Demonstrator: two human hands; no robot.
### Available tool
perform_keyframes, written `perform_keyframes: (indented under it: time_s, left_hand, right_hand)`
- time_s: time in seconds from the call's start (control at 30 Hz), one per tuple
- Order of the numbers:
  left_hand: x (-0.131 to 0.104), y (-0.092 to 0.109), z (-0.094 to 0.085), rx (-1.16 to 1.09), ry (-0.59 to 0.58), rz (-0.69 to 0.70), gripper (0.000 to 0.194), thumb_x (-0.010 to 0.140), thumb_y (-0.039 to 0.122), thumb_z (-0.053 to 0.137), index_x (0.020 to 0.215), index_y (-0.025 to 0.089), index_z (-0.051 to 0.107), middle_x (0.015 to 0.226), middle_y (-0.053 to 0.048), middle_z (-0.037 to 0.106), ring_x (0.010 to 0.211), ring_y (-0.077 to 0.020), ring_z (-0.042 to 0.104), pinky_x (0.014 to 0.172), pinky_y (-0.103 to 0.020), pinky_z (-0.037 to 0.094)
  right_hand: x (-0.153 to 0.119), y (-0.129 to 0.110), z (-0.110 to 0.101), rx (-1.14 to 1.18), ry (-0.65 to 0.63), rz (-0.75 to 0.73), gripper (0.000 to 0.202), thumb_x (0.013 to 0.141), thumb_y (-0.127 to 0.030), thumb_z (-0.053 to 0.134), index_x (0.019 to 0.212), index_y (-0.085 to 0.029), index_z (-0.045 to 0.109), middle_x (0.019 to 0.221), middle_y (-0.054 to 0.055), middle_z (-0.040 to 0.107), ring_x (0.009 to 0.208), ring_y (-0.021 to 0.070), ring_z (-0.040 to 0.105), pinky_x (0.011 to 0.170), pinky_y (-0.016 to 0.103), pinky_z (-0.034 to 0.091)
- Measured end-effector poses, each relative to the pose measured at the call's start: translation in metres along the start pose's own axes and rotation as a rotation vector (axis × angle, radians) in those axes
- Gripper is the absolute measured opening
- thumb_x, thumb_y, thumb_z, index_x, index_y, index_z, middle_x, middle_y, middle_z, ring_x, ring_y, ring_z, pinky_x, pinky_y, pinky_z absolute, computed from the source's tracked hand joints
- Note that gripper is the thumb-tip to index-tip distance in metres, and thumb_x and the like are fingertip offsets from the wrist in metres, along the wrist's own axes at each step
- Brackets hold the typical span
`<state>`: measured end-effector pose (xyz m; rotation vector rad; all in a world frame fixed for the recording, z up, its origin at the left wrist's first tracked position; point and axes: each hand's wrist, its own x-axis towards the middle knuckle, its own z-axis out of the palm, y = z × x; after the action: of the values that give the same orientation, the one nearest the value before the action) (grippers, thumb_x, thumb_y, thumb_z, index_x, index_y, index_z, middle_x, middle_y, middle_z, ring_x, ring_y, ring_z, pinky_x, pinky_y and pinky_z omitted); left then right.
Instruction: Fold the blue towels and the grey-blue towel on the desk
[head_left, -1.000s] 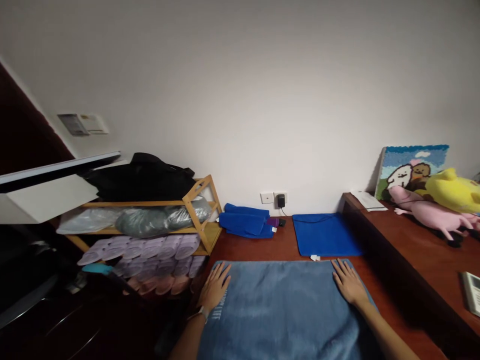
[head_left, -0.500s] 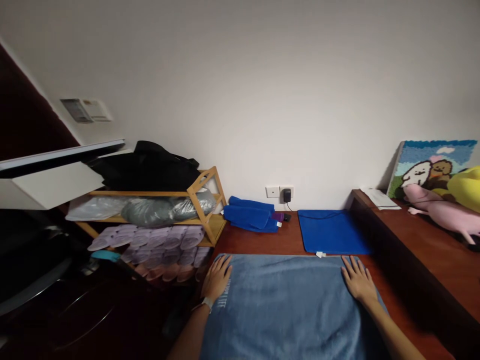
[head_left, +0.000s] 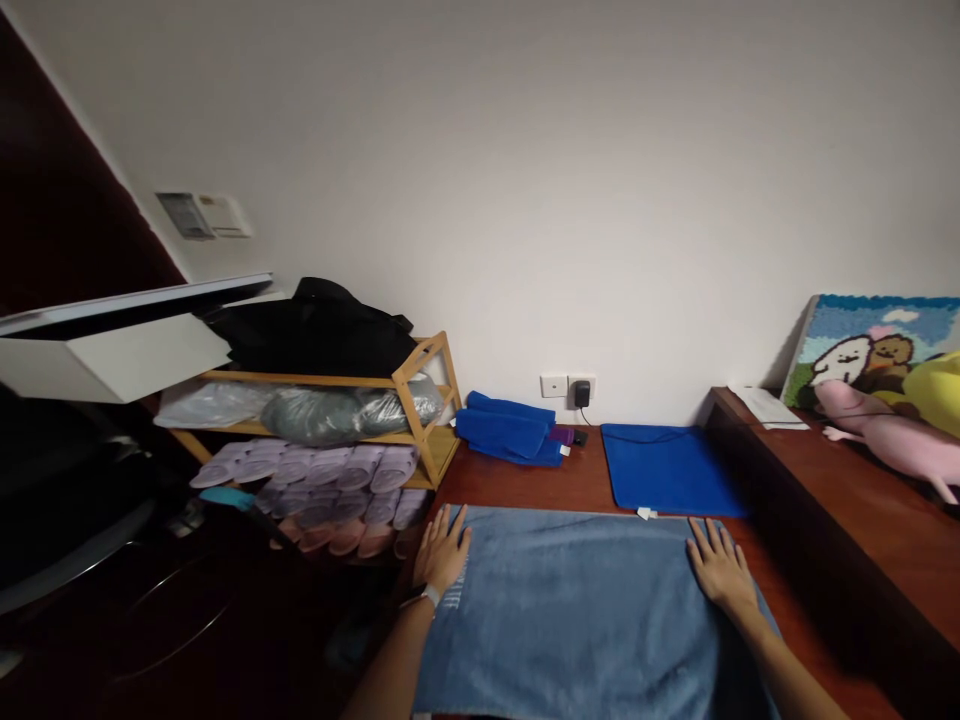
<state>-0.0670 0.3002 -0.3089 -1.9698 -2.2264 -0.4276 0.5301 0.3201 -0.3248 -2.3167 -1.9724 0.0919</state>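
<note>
A grey-blue towel (head_left: 577,610) is spread over the reddish-brown table (head_left: 517,488), with white lettering near its left edge. My left hand (head_left: 444,552) rests on the towel's far left corner, fingers extended and palm down, a watch on its wrist. Flat on the far right corner lies my right hand (head_left: 720,565), its fingers spread. Just beyond the towel, a bright blue cloth (head_left: 667,470) with a white tag lies flat. Another blue cloth (head_left: 506,428) sits folded in a loose pile farther back on the left.
At left stands a wooden rack (head_left: 427,400) with rows of slippers (head_left: 322,465), plastic-wrapped items and a black bag (head_left: 322,330) on top. A black plug (head_left: 581,393) sits in the wall socket. A raised ledge on the right holds a pink plush toy (head_left: 885,425) and a picture (head_left: 855,345).
The view has shifted slightly, so most things appear a little farther right. Both hands stay on the towel's far corners, and its near left edge now shows.
</note>
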Motion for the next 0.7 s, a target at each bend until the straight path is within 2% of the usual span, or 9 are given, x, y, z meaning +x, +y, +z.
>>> perform_keyframes:
  time_s: [0.13, 0.5, 0.7]
  left_hand:
    - [-0.001, 0.002, 0.001, -0.005, 0.007, -0.019, 0.055, 0.1, 0.038, 0.043, 0.153, 0.023, 0.049, 0.163, -0.014, 0.042, 0.15, -0.0317, 0.038, 0.122, -0.05, 0.028]
    - [-0.001, -0.001, 0.001, 0.004, 0.015, -0.006, 0.052, 0.102, 0.036, 0.041, 0.152, 0.024, 0.05, 0.163, -0.013, 0.043, 0.15, -0.0289, 0.04, 0.123, -0.049, 0.03]
    - [-0.003, 0.006, -0.008, 0.007, 0.017, -0.016, 0.05, 0.103, 0.034, 0.041, 0.15, 0.024, 0.052, 0.161, -0.012, 0.046, 0.149, -0.0279, 0.041, 0.122, -0.048, 0.033]
  right_hand:
    - [0.0, -0.001, -0.001, -0.004, 0.004, 0.016, 0.071, 0.098, -0.053, 0.018, 0.163, -0.027, 0.026, 0.17, 0.006, 0.027, 0.156, 0.0294, 0.023, 0.124, 0.053, 0.021]
    - [-0.002, -0.003, 0.0, -0.071, -0.003, 0.014, 0.069, 0.099, -0.05, 0.018, 0.164, -0.025, 0.022, 0.171, 0.007, 0.022, 0.156, 0.0283, 0.022, 0.124, 0.05, 0.021]
    - [0.004, -0.003, -0.008, -0.113, -0.09, 0.022, 0.068, 0.099, -0.044, 0.023, 0.163, -0.022, 0.026, 0.17, 0.01, 0.023, 0.154, 0.0304, 0.027, 0.123, 0.051, 0.024]
